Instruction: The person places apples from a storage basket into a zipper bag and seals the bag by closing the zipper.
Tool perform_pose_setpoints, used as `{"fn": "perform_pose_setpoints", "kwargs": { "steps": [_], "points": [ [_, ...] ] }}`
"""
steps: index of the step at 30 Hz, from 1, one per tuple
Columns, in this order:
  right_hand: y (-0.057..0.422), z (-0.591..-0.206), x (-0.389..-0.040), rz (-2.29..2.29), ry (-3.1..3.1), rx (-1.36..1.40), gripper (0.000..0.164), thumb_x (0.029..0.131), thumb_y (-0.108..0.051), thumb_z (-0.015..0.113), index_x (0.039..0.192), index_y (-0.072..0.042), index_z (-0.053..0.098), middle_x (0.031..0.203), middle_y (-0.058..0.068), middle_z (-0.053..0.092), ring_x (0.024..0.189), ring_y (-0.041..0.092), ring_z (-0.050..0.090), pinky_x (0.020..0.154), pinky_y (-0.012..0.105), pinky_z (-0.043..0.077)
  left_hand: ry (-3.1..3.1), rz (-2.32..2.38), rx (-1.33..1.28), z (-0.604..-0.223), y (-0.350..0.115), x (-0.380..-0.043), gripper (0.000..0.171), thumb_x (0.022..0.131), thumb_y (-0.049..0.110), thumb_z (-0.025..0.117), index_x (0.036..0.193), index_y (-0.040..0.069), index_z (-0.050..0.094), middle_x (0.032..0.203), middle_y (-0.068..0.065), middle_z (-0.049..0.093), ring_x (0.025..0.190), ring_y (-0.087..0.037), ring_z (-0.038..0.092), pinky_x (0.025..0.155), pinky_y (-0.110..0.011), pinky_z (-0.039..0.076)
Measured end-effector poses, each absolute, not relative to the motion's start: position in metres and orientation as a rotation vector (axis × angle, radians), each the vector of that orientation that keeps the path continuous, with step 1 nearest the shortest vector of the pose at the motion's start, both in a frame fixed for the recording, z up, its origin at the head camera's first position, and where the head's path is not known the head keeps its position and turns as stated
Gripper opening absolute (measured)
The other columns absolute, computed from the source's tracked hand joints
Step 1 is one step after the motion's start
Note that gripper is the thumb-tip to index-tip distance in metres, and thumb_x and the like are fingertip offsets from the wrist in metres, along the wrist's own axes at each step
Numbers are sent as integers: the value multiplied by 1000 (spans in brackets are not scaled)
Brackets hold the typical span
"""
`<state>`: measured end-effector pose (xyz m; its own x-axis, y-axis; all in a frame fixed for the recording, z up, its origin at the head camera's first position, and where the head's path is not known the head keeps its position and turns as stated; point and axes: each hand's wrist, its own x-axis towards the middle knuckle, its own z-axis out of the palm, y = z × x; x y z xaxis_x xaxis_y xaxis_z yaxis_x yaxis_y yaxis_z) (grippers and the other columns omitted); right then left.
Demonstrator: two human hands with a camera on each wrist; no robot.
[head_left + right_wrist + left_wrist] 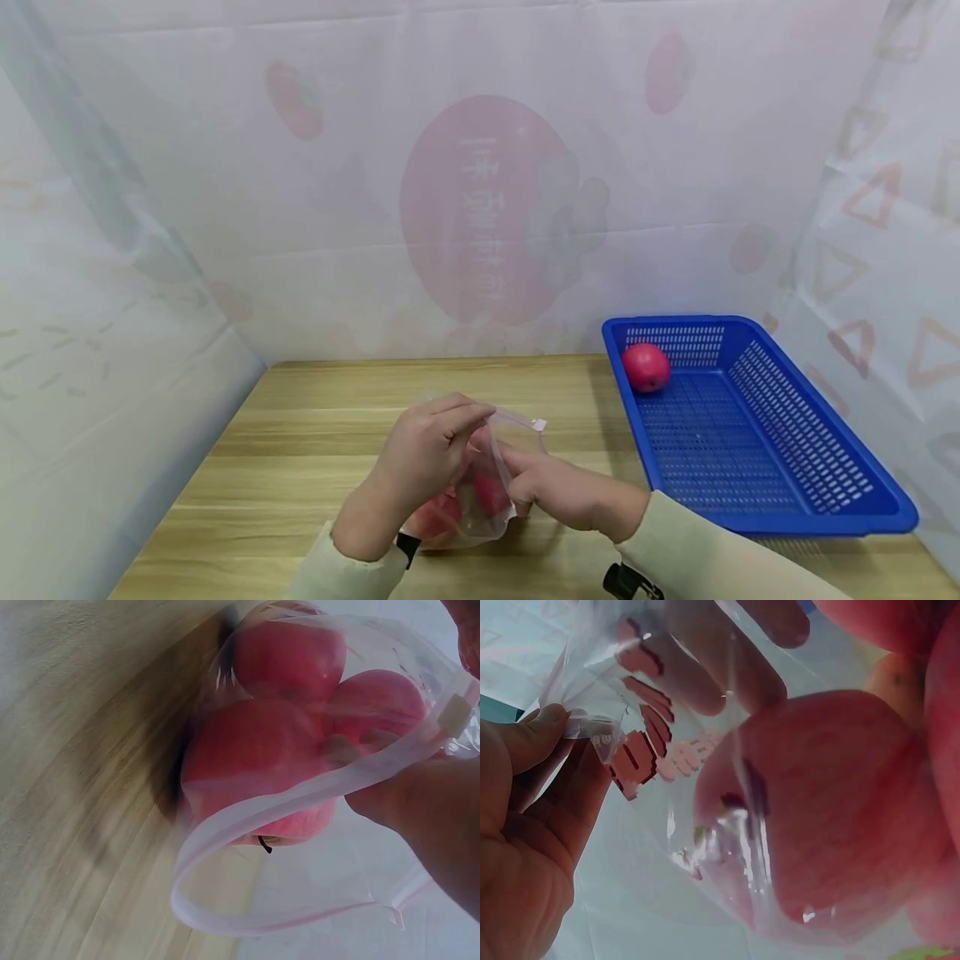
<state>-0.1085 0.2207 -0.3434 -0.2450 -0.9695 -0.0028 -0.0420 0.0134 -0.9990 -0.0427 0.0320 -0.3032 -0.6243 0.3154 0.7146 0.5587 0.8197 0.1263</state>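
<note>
A clear zip bag [478, 527] holding several red apples [437, 515] rests on the wooden table. My left hand [429, 450] pinches its rim between thumb and fingers, as the left wrist view shows. Through the bag's open mouth reaches my right hand [558, 490]. In the left wrist view its loosely extended fingers [754, 679] lie beside a red apple [840, 817]. The right wrist view shows the zip strip [206, 838] looping round the right hand [427, 799], with its fingertips against the apples; part of their contact is hidden.
A blue plastic basket [780, 523] stands on the right of the table, with one red apple [646, 367] in its far left corner. Printed white sheeting [337, 208] walls the table at the back and sides. Bare wood [300, 433] shows left of the bag.
</note>
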Motion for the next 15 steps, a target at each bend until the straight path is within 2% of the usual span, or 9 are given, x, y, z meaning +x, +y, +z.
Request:
{"fn": "perform_pose_setpoints", "kwargs": {
  "steps": [4,7,11,13,15],
  "points": [
    [217,-344,-111,-1354,1378,-1110,103,64,3,44,160,-11,9,161,5,24,145,17,20,100,29,33,-2276,-438,-640,-303,31,-42,22,82,-10,73,98,3,78,89,0,71,74,-12,67,65,-25,56],
    [219,-340,-111,-1340,1421,-1084,99,68,2,46,160,-13,13,161,3,24,142,20,26,97,31,38,-2284,-444,-636,-303,31,-41,20,84,-9,72,99,4,78,90,1,71,75,-13,67,66,-26,57],
    [239,-317,-120,-1167,1683,-1080,70,85,-11,54,153,-15,39,150,1,43,130,23,43,94,38,44,-2305,-449,-619,-303,31,-41,20,85,-7,73,99,6,79,91,2,71,79,-13,68,70,-28,57],
    [254,-301,-135,-1018,1882,-1123,48,91,-18,57,138,-14,56,133,2,58,118,23,53,94,43,47,-2309,-448,-612,-303,31,-41,20,84,-6,73,100,6,79,91,2,71,80,-13,68,71,-29,57],
    [269,-287,-158,-860,2107,-1150,34,93,-18,58,125,-12,66,117,1,65,108,22,59,91,45,49,-2309,-446,-609,-303,31,-41,21,84,-6,74,100,6,79,91,3,71,80,-13,68,71,-29,57]
  ]
}}
